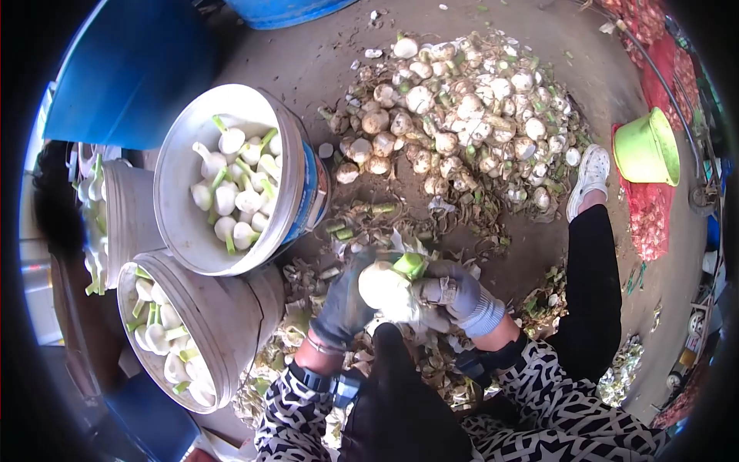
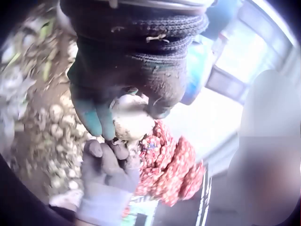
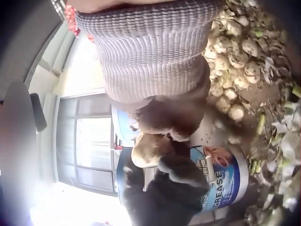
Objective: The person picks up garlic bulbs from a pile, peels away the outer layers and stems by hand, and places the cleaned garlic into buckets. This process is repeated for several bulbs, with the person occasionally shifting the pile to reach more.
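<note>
A white garlic bulb (image 1: 382, 286) with a short green stem is held between both gloved hands in the head view. The left hand (image 1: 346, 300), in a dark glove, grips its left side; in the left wrist view its fingers (image 2: 96, 120) and thumb curl round the bulb (image 2: 131, 117). From the right, the right hand (image 1: 456, 296), in a grey glove, pinches at the bulb's stem side, where loose pale skin hangs. The right wrist view shows both hands meeting at the bulb (image 3: 151, 149), the right fingertips partly hidden.
Buckets (image 1: 173, 231) of trimmed white bulbs stand at the left. A large heap of unpeeled bulbs (image 1: 469, 115) lies on the ground ahead, with peelings around. A green bucket (image 1: 627, 154) and red net sacks (image 1: 649, 223) are at the right, beyond the person's shoe (image 1: 591, 179).
</note>
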`<act>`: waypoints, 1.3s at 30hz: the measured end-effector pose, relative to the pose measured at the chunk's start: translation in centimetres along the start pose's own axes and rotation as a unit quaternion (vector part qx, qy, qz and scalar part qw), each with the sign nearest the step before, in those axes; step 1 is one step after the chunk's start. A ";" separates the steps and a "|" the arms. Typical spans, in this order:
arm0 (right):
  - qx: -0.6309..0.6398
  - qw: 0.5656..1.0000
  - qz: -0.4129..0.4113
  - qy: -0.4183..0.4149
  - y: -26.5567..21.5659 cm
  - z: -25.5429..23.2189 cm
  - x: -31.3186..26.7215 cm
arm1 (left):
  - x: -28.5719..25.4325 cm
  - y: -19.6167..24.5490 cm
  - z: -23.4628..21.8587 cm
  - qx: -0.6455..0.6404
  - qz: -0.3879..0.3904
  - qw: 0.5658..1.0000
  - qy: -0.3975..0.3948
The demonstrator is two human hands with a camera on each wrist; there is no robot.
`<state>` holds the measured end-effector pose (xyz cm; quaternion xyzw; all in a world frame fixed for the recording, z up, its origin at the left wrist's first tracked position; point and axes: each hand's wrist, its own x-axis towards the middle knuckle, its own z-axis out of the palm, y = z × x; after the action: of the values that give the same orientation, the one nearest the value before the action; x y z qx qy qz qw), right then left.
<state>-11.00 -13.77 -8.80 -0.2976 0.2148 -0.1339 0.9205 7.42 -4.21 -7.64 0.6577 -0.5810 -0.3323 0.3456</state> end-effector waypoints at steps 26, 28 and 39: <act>0.029 0.997 -0.046 0.052 4.9 -4.5 -11.7 | -1.5 -1.9 0.3 -0.761 -0.114 0.611 0.185; 0.080 0.996 0.026 0.012 1.7 -2.1 -14.7 | -0.9 -1.4 -0.3 -0.794 -0.100 0.576 0.166; -0.487 0.860 -0.100 0.114 1.9 0.7 -1.8 | -0.9 -0.7 0.8 -0.764 -0.150 0.605 0.168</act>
<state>-11.99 -11.25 -8.84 -0.7103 0.3252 -0.1371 0.6090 7.05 -3.27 -8.57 0.2773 0.0594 -0.5859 0.7591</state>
